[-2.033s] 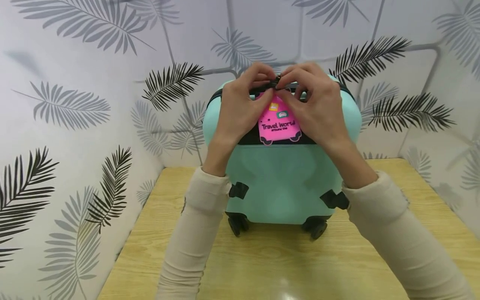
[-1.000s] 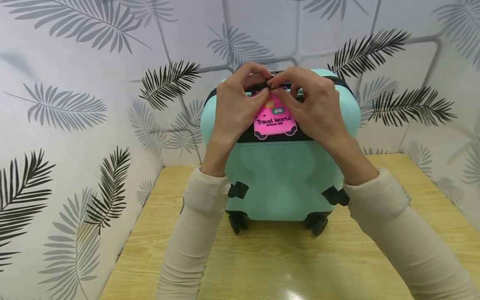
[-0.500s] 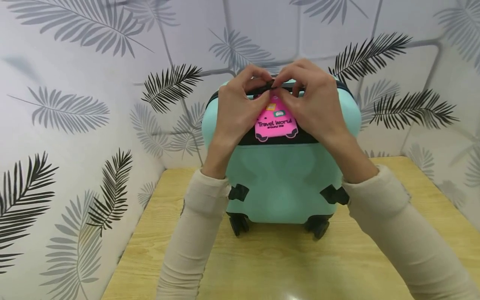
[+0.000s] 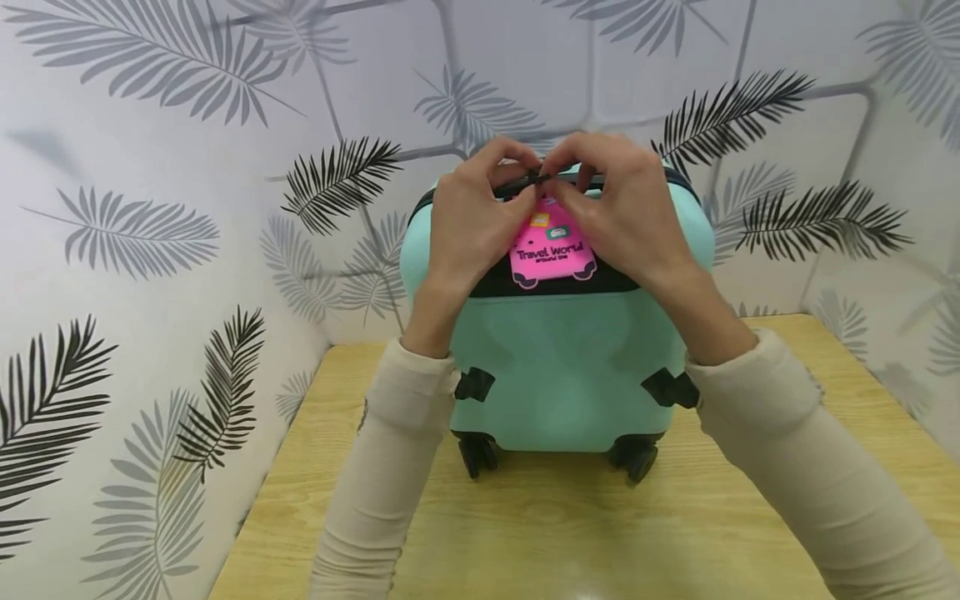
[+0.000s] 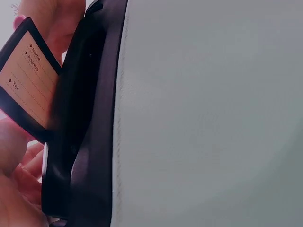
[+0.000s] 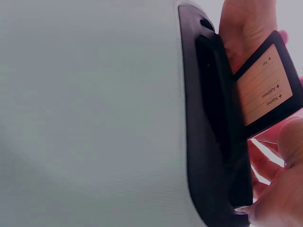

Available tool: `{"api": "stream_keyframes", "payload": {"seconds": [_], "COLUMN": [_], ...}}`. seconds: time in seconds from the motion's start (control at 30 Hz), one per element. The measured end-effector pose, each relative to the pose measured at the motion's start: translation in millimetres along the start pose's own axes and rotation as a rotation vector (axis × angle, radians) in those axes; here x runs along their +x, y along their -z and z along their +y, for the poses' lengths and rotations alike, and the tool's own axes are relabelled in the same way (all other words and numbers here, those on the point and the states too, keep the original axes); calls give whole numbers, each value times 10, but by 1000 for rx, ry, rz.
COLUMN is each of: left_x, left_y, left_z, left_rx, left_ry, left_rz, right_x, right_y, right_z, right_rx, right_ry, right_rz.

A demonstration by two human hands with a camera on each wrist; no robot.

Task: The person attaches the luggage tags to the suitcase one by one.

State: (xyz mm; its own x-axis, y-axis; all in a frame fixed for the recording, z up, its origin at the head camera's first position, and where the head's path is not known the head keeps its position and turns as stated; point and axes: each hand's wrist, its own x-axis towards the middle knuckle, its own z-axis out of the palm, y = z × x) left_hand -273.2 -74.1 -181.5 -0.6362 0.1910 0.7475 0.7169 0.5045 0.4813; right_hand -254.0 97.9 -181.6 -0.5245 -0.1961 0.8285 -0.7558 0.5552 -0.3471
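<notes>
A mint-green suitcase [image 4: 562,367] stands upright in the head view, with a black handle [image 5: 57,184] along its top. A pink luggage tag [image 4: 551,258] printed "Travel World" hangs against the black panel below the handle. My left hand [image 4: 480,217] and right hand [image 4: 630,208] meet above the tag. Between thumb and fingers both pinch a thin black strap [image 4: 537,177] at the handle; its exact fastening is hidden by the fingertips. Both wrist views show the tag's back, a name-and-address card [image 5: 31,80] in a dark frame.
The suitcase rests on its wheels [image 4: 633,458] on a wood-grain table [image 4: 525,533]. Black corner pieces [image 4: 474,385] stick out at its lower sides. Feather-patterned walls [image 4: 150,250] stand close behind and to the left.
The fingertips have shifted slightly at the strap, and a short dark strap end now shows between them. The tag has swung a little left. Both hands keep their pinch.
</notes>
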Motion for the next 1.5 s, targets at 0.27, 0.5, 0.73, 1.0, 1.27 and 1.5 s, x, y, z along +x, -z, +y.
{"api": "stream_keyframes", "payload": {"seconds": [0.27,0.5,0.73,1.0,1.27,1.5], "left_x": [49,72,56,42,39,32], "left_y": [63,102,112,122,120,115], "left_z": [-22,-23,-56,-79,-60,-53], "left_rx": [24,44,57,65,76,55], "left_ry": [66,63,29,40,55,79], "left_rz": [-67,-119,-176,-182,-179,-177], "right_x": [27,71,92,69,46,34], "right_y": [8,67,44,18,26,27], "right_z": [-42,-66,-53,-49,-32,-24], "right_rx": [-24,27,56,86,57,4], "right_ry": [13,-28,-170,-194,-162,-145], "right_rz": [-50,-133,-121,-94,-76,-81]}}
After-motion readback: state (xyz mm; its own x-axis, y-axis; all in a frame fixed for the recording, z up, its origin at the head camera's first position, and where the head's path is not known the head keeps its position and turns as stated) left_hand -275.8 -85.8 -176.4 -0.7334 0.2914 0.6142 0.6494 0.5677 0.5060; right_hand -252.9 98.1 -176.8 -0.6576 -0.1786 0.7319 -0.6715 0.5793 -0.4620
